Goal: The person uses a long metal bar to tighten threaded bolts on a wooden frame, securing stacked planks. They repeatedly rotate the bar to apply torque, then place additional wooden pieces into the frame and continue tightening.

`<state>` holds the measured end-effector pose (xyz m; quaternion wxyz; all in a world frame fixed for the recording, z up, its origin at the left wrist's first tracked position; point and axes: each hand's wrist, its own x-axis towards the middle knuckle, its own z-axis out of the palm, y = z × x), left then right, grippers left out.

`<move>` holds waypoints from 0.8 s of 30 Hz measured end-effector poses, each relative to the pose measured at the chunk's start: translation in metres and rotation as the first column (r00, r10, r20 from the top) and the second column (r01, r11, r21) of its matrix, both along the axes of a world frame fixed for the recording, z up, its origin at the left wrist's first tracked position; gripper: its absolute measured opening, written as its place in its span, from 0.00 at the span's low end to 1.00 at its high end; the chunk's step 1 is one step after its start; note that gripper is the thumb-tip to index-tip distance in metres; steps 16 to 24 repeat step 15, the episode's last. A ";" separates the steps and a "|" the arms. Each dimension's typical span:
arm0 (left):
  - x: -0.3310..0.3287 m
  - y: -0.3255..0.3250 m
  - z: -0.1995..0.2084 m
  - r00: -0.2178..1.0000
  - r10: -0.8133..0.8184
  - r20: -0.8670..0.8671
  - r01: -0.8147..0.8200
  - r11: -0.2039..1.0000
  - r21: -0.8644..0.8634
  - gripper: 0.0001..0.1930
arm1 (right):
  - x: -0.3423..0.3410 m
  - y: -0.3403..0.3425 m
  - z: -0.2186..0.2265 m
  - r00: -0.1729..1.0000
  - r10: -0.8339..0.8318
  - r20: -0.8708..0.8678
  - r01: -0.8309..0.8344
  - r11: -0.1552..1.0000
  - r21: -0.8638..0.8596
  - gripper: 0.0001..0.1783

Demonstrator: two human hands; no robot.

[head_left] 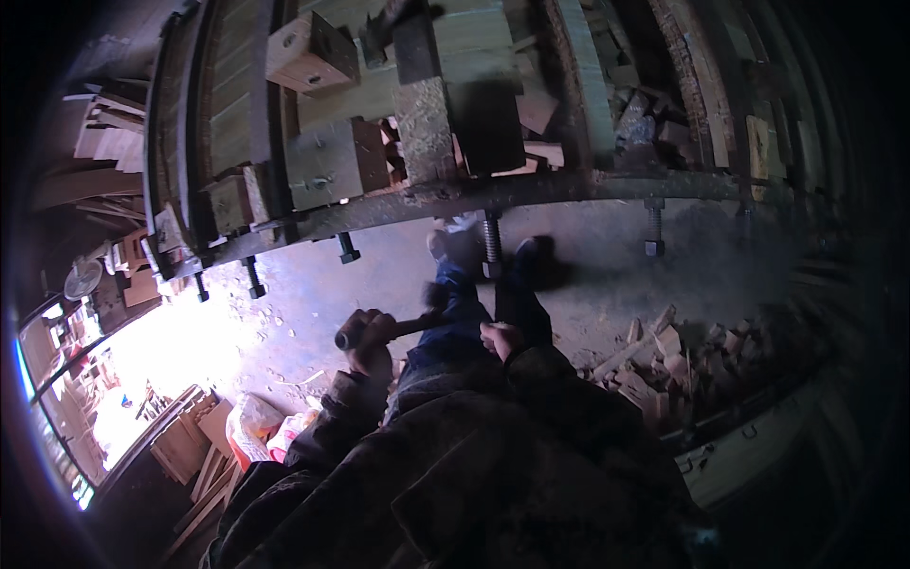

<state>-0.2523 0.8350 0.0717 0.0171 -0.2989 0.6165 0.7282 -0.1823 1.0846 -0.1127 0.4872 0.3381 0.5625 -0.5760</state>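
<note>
In front of my legs, my left hand (372, 339) is wrapped round the grip of what looks like a hammer (413, 326). Its shaft points to the right, and its dark head, blurred, shows against my trouser leg. My right hand (501, 339) is held at my lap with the fingers curled closed; whatever may be in them is hidden. Both hands are apart from the clamping bench (398, 220) ahead. Threaded bolts, among them a long clamp screw (491, 242), stick out of its near rail towards me.
Wooden blocks (313, 52) and a block with a hole (332, 161) lie among the bench's metal bars. Offcuts (664, 370) are heaped on the floor at right. Boards (185, 436) and a white-and-orange sack (251, 422) stand at lower left, near a bright doorway.
</note>
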 end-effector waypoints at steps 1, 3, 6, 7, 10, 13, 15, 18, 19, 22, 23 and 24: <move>0.000 0.007 -0.004 0.984 -0.093 -0.150 0.101 0.994 0.048 0.08 | -0.008 0.000 0.006 0.965 -0.173 0.197 0.179 0.984 -0.012 0.24; -0.001 0.019 -0.012 0.956 -0.155 -0.251 0.155 0.988 -0.019 0.05 | -0.026 0.002 0.023 0.648 -0.511 0.565 0.515 0.841 0.169 0.34; 0.006 0.020 -0.018 0.955 -0.258 -0.147 0.226 0.952 -0.205 0.04 | -0.031 -0.014 0.051 0.359 -0.777 0.517 0.929 0.352 -0.115 0.35; 0.009 0.016 -0.022 0.968 -0.169 -0.185 0.182 0.982 0.055 0.04 | -0.036 -0.020 0.053 0.314 -0.831 0.460 0.946 0.230 -0.230 0.34; 0.021 -0.006 -0.041 0.998 0.061 -0.030 -0.029 0.776 0.629 0.06 | -0.038 -0.027 0.051 0.244 -0.900 0.360 0.937 0.122 -0.328 0.33; 0.039 -0.027 -0.062 0.962 -0.208 0.176 0.124 0.909 0.399 0.08 | -0.040 -0.020 0.039 0.301 -0.890 0.343 0.918 0.172 -0.358 0.33; 0.053 -0.041 -0.073 0.828 -0.402 0.391 0.415 0.908 0.056 0.10 | -0.033 -0.011 0.036 0.395 -0.858 0.329 0.845 0.199 -0.496 0.37; 0.053 -0.041 -0.073 0.828 -0.402 0.391 0.415 0.908 0.056 0.10 | -0.033 -0.011 0.036 0.395 -0.858 0.329 0.845 0.199 -0.496 0.37; 0.053 -0.041 -0.073 0.828 -0.402 0.391 0.415 0.908 0.056 0.10 | -0.033 -0.011 0.036 0.395 -0.858 0.329 0.845 0.199 -0.496 0.37; 0.053 -0.041 -0.073 0.828 -0.402 0.391 0.415 0.908 0.056 0.10 | -0.033 -0.011 0.036 0.395 -0.858 0.329 0.845 0.199 -0.496 0.37; 0.053 -0.041 -0.073 0.828 -0.402 0.391 0.415 0.908 0.056 0.10 | -0.033 -0.011 0.036 0.395 -0.858 0.329 0.845 0.199 -0.496 0.37; 0.053 -0.041 -0.073 0.828 -0.402 0.391 0.415 0.908 0.056 0.10 | -0.033 -0.011 0.036 0.395 -0.858 0.329 0.845 0.199 -0.496 0.37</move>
